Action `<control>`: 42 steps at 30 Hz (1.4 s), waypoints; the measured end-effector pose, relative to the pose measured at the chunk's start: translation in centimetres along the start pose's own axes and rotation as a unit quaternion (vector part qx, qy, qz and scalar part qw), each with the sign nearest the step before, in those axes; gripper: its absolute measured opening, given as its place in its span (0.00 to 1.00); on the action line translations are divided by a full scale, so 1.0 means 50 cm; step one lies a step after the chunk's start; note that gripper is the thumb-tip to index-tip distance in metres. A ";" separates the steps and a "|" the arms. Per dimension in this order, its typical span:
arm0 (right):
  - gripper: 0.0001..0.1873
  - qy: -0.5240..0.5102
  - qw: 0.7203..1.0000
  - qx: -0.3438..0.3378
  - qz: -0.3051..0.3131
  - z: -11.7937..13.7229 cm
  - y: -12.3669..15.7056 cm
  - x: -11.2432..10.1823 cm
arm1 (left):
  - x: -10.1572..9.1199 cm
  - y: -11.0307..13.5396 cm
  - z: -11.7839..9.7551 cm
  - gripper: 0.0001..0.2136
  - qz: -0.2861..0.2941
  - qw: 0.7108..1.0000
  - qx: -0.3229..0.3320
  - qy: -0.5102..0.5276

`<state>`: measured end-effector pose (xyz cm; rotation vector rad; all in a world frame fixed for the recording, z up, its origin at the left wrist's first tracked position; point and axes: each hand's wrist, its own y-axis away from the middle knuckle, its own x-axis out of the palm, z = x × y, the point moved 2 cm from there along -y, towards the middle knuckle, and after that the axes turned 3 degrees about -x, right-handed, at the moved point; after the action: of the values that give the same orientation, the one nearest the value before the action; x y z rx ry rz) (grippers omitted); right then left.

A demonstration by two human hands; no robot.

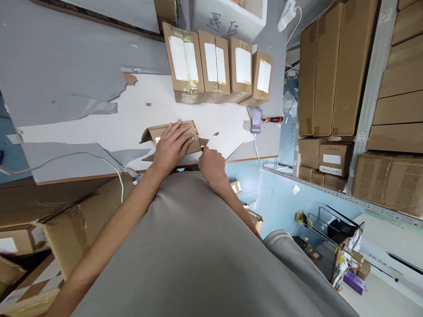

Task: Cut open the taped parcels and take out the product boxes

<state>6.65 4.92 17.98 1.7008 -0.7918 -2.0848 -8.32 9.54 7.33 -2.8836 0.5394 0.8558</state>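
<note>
A small brown cardboard box lies at the centre of the frame on the white and grey worktop, its long axis running left to right and a flap open at its left end. The left hand is spread flat on top of it. The right hand, just beside the box's right end, is curled closed on a slim yellow-and-black-tipped tool. The worktop's edge runs just below the box. Bare surface lies to the left and above, up to a row of four labelled cardboard boxes.
</note>
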 end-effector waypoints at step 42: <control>0.15 -0.024 0.999 -0.025 0.001 0.000 -0.044 -0.028 | 0.006 0.011 0.000 0.10 -0.034 0.999 0.014 -0.005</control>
<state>7.17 7.46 17.74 1.6288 -0.7489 -2.1342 -8.29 8.93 7.15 -2.8540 0.4443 0.8447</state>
